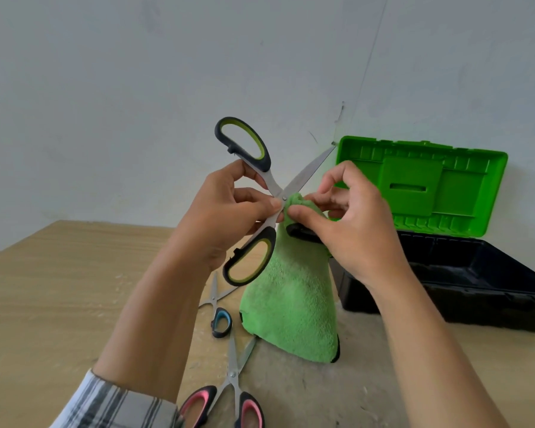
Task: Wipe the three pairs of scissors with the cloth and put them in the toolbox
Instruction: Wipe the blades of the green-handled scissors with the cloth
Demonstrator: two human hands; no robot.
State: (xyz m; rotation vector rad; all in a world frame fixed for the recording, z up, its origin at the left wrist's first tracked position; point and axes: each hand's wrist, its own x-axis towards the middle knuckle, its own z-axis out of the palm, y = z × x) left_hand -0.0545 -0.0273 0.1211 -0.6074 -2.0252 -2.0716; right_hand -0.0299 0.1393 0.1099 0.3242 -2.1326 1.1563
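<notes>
My left hand (226,211) holds the big green-and-black handled scissors (244,143) up in the air, blades spread wide, fingers pinching near the pivot. My right hand (349,223) pinches the green cloth (291,301) around one blade just right of the pivot; the cloth hangs down to the table. The other blade points up right toward the toolbox. The small blue-handled scissors (220,321) lie on the table below, partly hidden by the cloth. Pink-handled scissors (232,393) lie open nearer me. The toolbox (476,282) stands open at the right.
The toolbox's green lid (420,183) leans back against the white wall. Its black base shows a dark interior. A light wooden tabletop (59,288) spreads to the left, with a grey surface under the scissors and box.
</notes>
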